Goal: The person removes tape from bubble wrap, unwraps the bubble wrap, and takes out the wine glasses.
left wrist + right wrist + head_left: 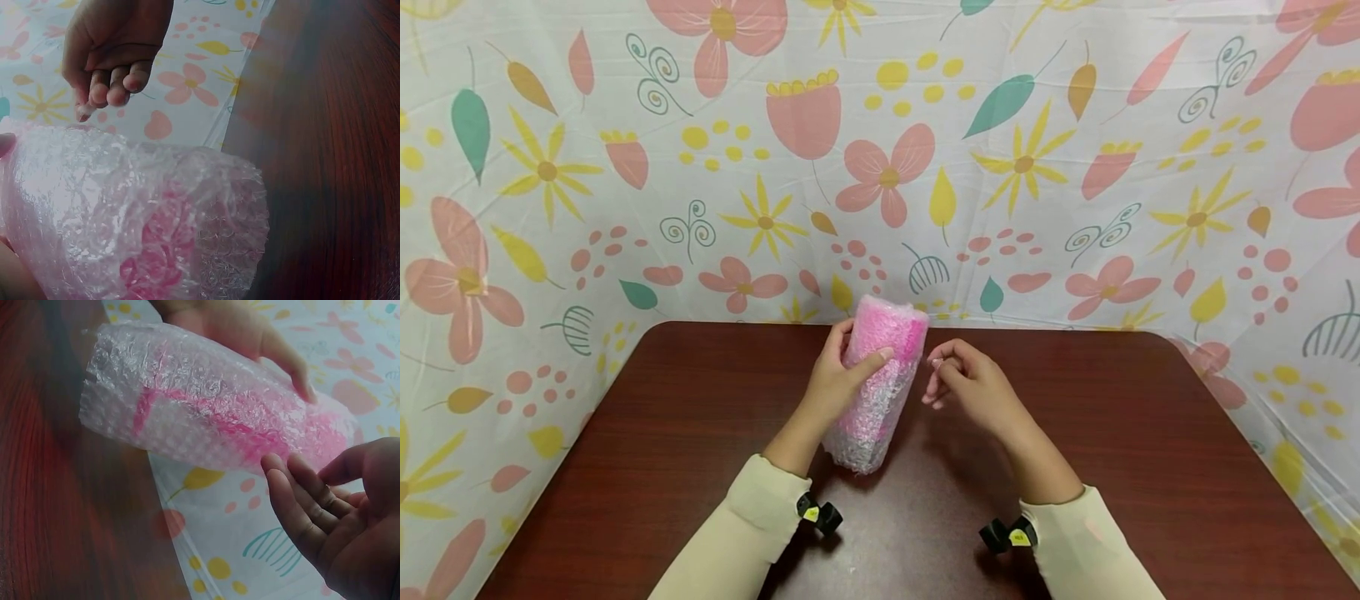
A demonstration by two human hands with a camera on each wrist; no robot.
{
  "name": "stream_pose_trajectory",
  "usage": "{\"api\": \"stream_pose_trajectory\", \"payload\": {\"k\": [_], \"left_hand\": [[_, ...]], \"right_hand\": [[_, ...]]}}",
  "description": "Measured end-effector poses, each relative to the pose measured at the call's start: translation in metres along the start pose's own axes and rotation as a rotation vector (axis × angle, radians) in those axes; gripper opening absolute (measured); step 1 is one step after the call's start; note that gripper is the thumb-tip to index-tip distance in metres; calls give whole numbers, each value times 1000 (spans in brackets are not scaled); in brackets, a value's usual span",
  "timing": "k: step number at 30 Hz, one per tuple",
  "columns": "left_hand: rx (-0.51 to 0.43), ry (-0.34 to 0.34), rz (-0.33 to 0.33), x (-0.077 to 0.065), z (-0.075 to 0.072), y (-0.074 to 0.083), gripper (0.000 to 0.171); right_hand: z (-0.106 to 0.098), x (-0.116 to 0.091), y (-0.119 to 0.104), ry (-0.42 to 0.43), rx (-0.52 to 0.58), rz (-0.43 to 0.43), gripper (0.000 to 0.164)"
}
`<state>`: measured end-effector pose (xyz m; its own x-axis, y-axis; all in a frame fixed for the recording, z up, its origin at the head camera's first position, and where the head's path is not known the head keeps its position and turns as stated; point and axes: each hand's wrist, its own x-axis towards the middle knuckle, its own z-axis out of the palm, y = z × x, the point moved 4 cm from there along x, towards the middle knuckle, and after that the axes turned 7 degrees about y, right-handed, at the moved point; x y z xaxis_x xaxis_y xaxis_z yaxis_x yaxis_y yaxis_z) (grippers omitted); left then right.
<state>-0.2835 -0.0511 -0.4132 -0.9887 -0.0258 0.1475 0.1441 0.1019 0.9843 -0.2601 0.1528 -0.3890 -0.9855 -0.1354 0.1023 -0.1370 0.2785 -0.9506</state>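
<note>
An upright-leaning roll of bubble wrap (883,392) covers something pink; what the wrapped thing is cannot be made out. My left hand (838,375) grips the bundle from its left side, with the thumb across the front and the other fingers mostly hidden behind. To the right, apart from the bundle, is my right hand (966,383), its fingers loosely bent. In the right wrist view those fingers (306,506) come close to the wrap's pink part. A pale spot shows at a right fingertip in the left wrist view, too small to identify.
A dark reddish-brown wooden table (685,400) lies under both arms. Behind it and along both sides hangs a white cloth (880,125) printed with flowers and leaves. Small black devices (820,514) are strapped on both wrists over cream sleeves.
</note>
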Motion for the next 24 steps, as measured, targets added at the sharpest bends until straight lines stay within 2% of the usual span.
{"api": "stream_pose_trajectory", "payload": {"k": [11,14,17,21,24], "left_hand": [[38,-6,1,0,1,0,70],[55,-23,-16,-6,0,14,70],[61,-45,-38,-7,0,17,71],[62,-52,-41,0,2,2,72],[59,-52,-29,1,2,-2,72]], "right_hand": [[-1,-1,0,73,-142,-10,19],[-1,-1,0,76,-165,-6,19],[-1,0,1,62,-164,5,20],[0,0,2,41,-160,13,19],[1,-1,2,24,-164,5,19]]}}
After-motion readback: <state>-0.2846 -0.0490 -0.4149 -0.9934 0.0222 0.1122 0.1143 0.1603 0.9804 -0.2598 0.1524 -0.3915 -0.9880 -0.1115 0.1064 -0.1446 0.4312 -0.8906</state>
